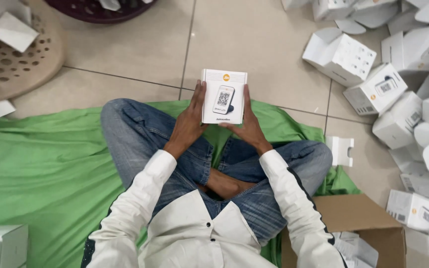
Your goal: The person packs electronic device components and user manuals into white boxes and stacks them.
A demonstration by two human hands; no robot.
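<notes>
I sit cross-legged in blue jeans on a green cloth [40, 164] spread over a tiled floor. Both hands hold one small white box [223, 97] upright in front of my knees; its face shows a picture of a small device and an orange round mark. My left hand [190, 119] grips its left edge with the thumb on the front. My right hand [247, 121] grips the right edge and lower corner. The box looks closed.
A heap of similar white boxes [403, 84] fills the right side, some open. A brown carton [358, 218] with white inserts sits at lower right. A beige perforated basket [21, 64] lies upper left, a white box [1, 245] at lower left, and a dark basket [100, 10] at the top.
</notes>
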